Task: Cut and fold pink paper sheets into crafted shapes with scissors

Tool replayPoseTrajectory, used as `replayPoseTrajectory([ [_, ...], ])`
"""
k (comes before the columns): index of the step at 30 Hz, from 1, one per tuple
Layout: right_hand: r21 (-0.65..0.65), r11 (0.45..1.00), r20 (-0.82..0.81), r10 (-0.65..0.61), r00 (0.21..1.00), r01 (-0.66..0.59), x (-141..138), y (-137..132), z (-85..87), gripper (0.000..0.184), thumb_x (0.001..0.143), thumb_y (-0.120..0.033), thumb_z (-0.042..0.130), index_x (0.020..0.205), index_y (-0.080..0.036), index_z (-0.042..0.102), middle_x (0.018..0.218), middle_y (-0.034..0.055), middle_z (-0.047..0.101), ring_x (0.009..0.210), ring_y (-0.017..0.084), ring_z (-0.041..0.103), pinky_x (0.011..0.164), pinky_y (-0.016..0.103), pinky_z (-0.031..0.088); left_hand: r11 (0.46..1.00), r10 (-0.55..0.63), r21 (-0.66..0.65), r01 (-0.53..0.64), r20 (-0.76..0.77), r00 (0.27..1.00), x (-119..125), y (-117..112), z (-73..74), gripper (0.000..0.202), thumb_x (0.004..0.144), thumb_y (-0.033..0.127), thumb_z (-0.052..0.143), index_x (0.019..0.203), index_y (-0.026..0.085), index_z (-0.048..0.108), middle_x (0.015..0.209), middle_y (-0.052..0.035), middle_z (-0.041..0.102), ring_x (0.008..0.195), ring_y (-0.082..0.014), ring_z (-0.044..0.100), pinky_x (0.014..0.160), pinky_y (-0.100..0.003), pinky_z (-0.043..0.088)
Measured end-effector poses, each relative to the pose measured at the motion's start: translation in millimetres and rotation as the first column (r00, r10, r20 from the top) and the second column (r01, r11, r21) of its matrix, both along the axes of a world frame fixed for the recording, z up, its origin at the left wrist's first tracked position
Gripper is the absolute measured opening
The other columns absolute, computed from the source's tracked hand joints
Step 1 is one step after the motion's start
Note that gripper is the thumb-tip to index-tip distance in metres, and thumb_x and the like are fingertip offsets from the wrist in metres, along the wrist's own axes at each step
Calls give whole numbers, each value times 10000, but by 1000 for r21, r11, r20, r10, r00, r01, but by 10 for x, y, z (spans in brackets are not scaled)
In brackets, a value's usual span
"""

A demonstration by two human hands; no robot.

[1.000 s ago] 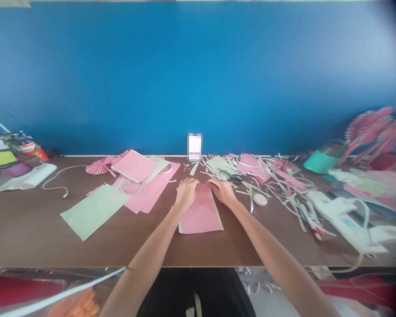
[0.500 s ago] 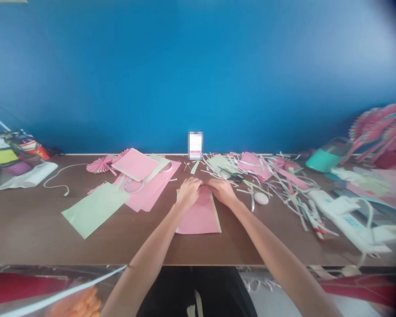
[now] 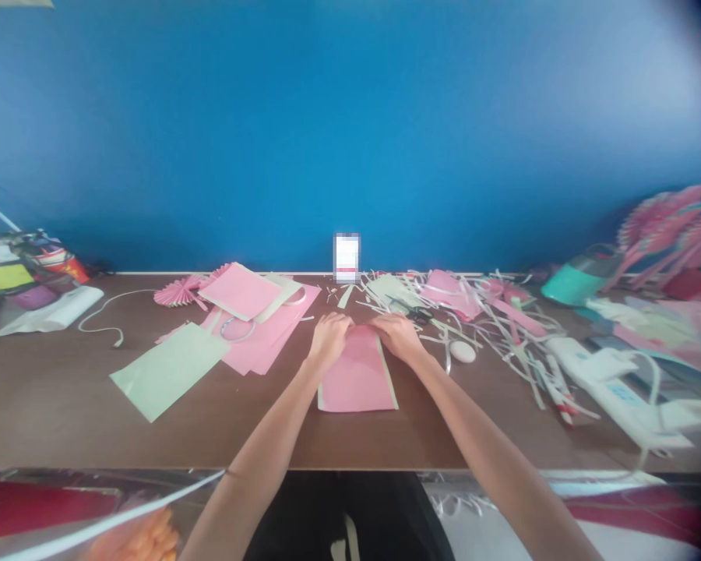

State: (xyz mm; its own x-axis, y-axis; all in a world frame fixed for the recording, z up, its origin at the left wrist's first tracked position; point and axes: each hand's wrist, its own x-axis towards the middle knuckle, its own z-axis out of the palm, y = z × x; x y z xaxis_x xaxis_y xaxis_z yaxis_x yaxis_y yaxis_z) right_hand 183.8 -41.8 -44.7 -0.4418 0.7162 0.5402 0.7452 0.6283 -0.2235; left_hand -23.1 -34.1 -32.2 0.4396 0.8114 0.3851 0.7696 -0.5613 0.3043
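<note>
A pink sheet of paper [image 3: 359, 374] with pale green edging along its sides lies on the brown table in front of me. My left hand [image 3: 330, 338] grips its far left corner, fingers bent round the edge. At the far right corner, my right hand [image 3: 395, 335] pinches the same sheet. The far edge between the hands looks slightly raised, and the fingertips are partly hidden. Left of the hands rest a pale green sheet [image 3: 172, 372] and a stack of pink sheets [image 3: 272, 335] with a roll of tape [image 3: 237, 329] on it.
Paper strips and scraps [image 3: 496, 312] spread over the right, near a white oval object [image 3: 463, 351]. A white power strip [image 3: 619, 389] lies further right, beside a teal container [image 3: 575, 276]. Pink folded paper fans [image 3: 178, 291] and a white cable [image 3: 102, 327] are at left.
The pink sheet has shifted slightly right on the table, showing its pale left edge. My left hand has moved a little left, while my right hand stays at the far right corner.
</note>
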Motion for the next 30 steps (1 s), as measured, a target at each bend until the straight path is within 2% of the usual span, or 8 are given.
replayPoseTrajectory([
  [4, 55, 998, 98, -32, 995, 27, -62, -17, 14, 233, 937, -225, 444, 958, -213, 677, 903, 73, 695, 928, 225, 574, 814, 335, 337, 1000, 11, 14, -10, -16, 1000, 18, -8, -16, 192, 893, 191, 468, 853, 209, 655, 836, -53, 652, 861, -199, 540, 806, -331, 381],
  [8, 69, 997, 194, -34, 980, 21, -113, -3, -14, 212, 911, -156, 459, 939, -209, 662, 843, 62, 693, 871, 225, 561, 814, 351, 312, 1000, 9, 17, -9, -31, 999, 36, -10, -41, 210, 890, 162, 455, 879, 212, 659, 847, -53, 654, 883, -199, 541, 816, -328, 385],
  [12, 70, 996, 179, -74, 981, 62, -71, 7, -12, 229, 885, -102, 456, 916, -206, 658, 848, 65, 692, 876, 224, 560, 807, 345, 305, 1000, -10, 23, 10, 0, 1000, 40, -25, -33, 198, 913, 218, 445, 904, 211, 643, 899, -49, 657, 897, -189, 549, 828, -322, 387],
  [17, 66, 992, 144, -118, 983, 109, 0, 8, 12, 263, 858, -53, 447, 937, -200, 650, 882, 67, 695, 889, 222, 566, 794, 336, 300, 999, -32, 31, 31, 61, 998, 36, -43, -18, 137, 907, 190, 455, 932, 209, 588, 909, -29, 651, 874, -173, 561, 812, -309, 385],
  [25, 81, 991, 172, -123, 977, 111, -2, 9, 11, 240, 870, -59, 452, 946, -184, 643, 899, 64, 692, 904, 206, 568, 797, 320, 298, 998, -52, 21, 51, 45, 998, 25, -31, -32, 112, 905, 174, 446, 892, 205, 553, 878, -20, 648, 860, -177, 571, 802, -311, 381],
  [30, 100, 990, 169, -115, 979, 99, -34, -4, 24, 180, 933, -176, 463, 923, -189, 642, 859, 49, 690, 870, 195, 570, 801, 320, 295, 999, -47, 22, 47, 25, 999, 25, -32, -25, 138, 915, 187, 426, 886, 206, 559, 885, -24, 652, 876, -186, 572, 811, -321, 376],
])
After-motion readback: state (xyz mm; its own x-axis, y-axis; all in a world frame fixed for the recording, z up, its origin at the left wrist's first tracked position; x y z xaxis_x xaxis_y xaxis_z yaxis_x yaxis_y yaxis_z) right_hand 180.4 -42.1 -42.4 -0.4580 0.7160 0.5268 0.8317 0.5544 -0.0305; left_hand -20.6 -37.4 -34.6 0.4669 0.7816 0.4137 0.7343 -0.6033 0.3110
